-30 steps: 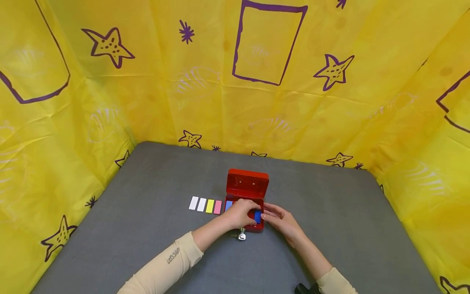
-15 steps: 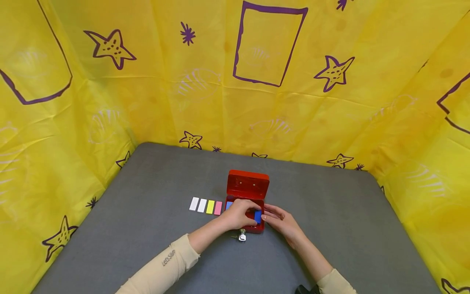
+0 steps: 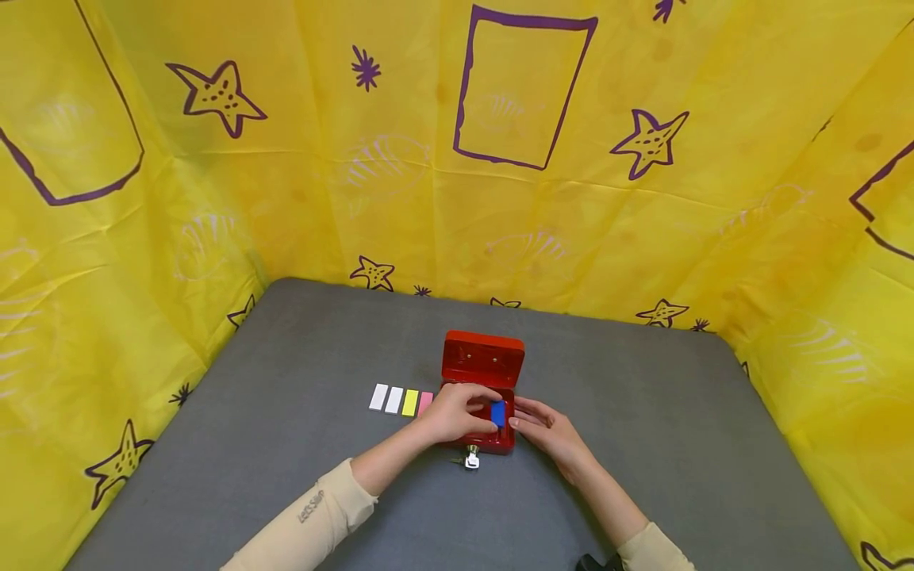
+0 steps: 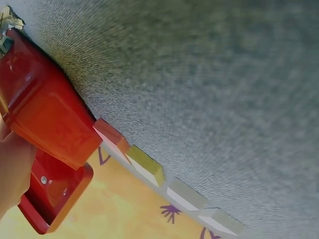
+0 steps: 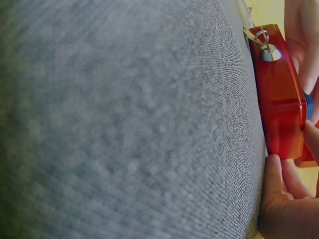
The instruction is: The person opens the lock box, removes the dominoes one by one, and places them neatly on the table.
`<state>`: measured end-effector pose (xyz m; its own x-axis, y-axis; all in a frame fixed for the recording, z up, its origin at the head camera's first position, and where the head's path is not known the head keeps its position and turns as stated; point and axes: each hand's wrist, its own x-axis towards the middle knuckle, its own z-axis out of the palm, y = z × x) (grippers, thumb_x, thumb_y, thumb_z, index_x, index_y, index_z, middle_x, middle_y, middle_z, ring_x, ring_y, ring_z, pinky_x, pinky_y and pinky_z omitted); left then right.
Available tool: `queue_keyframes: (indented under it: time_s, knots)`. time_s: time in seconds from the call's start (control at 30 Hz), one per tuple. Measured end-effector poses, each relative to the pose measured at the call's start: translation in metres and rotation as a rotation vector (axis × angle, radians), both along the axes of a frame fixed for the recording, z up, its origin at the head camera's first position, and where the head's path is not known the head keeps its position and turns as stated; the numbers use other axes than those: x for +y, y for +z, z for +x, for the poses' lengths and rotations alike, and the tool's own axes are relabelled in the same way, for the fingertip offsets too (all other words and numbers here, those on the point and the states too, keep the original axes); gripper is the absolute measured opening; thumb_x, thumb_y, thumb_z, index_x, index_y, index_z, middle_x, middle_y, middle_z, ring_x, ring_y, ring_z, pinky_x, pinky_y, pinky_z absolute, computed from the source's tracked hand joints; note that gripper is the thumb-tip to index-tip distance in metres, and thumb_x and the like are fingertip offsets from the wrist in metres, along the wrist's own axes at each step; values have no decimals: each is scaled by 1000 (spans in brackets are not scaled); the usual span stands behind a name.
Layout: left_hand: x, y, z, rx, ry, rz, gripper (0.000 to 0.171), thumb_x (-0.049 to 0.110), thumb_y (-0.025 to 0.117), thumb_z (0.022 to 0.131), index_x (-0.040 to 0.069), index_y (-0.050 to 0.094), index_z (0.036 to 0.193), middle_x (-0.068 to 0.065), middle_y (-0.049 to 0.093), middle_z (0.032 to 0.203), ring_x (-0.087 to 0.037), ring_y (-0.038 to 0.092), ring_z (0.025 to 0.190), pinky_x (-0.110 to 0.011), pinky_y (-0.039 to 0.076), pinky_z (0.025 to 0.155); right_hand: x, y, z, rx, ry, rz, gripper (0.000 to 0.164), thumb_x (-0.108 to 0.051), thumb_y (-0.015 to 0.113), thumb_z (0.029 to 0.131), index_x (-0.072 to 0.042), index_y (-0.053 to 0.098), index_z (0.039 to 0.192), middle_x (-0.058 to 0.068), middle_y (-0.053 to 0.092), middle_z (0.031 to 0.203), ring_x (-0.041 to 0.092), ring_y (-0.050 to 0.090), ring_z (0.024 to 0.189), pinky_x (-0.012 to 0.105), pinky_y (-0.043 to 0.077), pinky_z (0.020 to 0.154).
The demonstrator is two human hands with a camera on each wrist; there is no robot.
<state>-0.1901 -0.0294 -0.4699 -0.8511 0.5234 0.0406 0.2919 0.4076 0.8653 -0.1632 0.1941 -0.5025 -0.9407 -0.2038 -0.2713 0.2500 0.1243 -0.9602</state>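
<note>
A small red metal cash box (image 3: 477, 446) stands on the grey table, its lid (image 3: 482, 358) raised at the back. My left hand (image 3: 451, 412) reaches in over the box and pinches a blue block (image 3: 497, 413) between thumb and fingers, near the box's right end. In the right wrist view a bit of the blue block (image 5: 309, 106) shows past the rim. My right hand (image 3: 553, 438) holds the box's right end, fingers along the outer wall and thumb at the rim. The left hand covers much of the box's inside.
Left of the box lies a row of flat blocks: two white (image 3: 378, 396), one yellow (image 3: 410, 402) and one pink (image 3: 424, 403). Keys (image 3: 471, 459) hang from the front lock. A yellow patterned cloth (image 3: 400, 198) surrounds the table (image 3: 321, 341). A black object (image 3: 598, 563) lies by the right sleeve.
The left hand has shifted slightly left and away from me, bringing the blue block off the box's right end. A lighter blue piece seen earlier at the left end is now covered. The right hand stays put.
</note>
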Motion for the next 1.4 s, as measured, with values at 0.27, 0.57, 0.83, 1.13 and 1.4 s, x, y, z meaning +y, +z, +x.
queue_keyframes:
  time_s: [0.27, 0.57, 0.83, 1.13, 1.4]
  knots:
    - [-6, 2, 2, -87, 39, 137, 40, 11, 79, 82, 3, 67, 119, -11, 65, 118, -27, 65, 109, -34, 51, 91, -1, 3, 1, 1, 7, 17, 60, -27, 73, 88, -7, 51, 140, 14, 57, 135, 27, 55, 123, 38, 47, 99]
    - [-17, 9, 4, -193, 87, 204, 44, 18, 79, 82, 10, 67, 123, -8, 63, 124, -26, 64, 111, -33, 51, 92, -2, 3, 0, -2, 7, 12, 61, -28, 73, 88, -7, 50, 140, 15, 56, 137, 28, 55, 124, 38, 47, 99]
    - [-27, 12, 9, -284, 136, 309, 45, 20, 79, 83, 9, 66, 124, -11, 62, 126, -27, 63, 112, -34, 51, 92, -1, 3, 0, -8, 7, 22, 61, -28, 73, 88, -7, 50, 140, 15, 56, 137, 27, 55, 124, 37, 48, 97]
    - [-38, 14, 12, -332, 180, 386, 46, 19, 78, 84, 7, 64, 126, -12, 62, 127, -30, 61, 115, -35, 52, 91, -1, 3, 0, -12, -7, 25, 61, -27, 73, 88, -6, 50, 140, 15, 56, 136, 27, 57, 122, 38, 49, 97]
    - [-54, 12, 14, -356, 207, 445, 48, 15, 78, 83, 2, 62, 127, -16, 62, 125, -30, 62, 114, -35, 51, 92, 1, 1, 1, 1, 24, 2, 59, -24, 69, 91, -5, 48, 142, 16, 55, 138, 25, 56, 124, 36, 47, 98]
